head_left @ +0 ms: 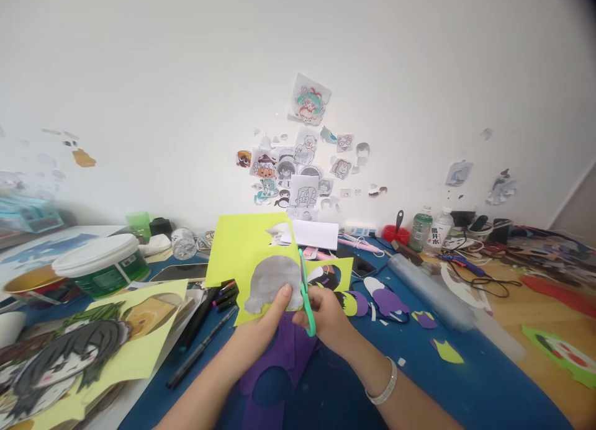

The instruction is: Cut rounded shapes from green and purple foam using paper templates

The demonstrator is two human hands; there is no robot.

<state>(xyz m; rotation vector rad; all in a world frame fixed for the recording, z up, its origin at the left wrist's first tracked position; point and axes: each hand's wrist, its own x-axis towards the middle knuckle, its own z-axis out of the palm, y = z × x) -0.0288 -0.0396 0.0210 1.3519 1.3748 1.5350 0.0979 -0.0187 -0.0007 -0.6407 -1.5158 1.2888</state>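
Observation:
My left hand (274,309) pinches a yellow-green sheet (237,241) from below, thumb on top of a grey paper cutout (274,278) that lies against the sheet. Fingers of my right hand (326,315) are closed round the handles of teal scissors (306,293). The scissor blades point upward along the sheet's right edge, close beside the grey cutout; whether they are parted I cannot tell. A cut white paper piece (279,232) sits near the sheet's top. Beneath my hands lies purple sheet material (298,349) with round holes cut in it.
Markers (200,349) lie left of my hands on the blue mat (335,393). Farther left are a white-lidded tub (100,256) and character drawings on yellow sheets (139,355). To the right are small purple and yellow cutouts (391,298), a clear plastic roll (431,290) and bottles (421,228).

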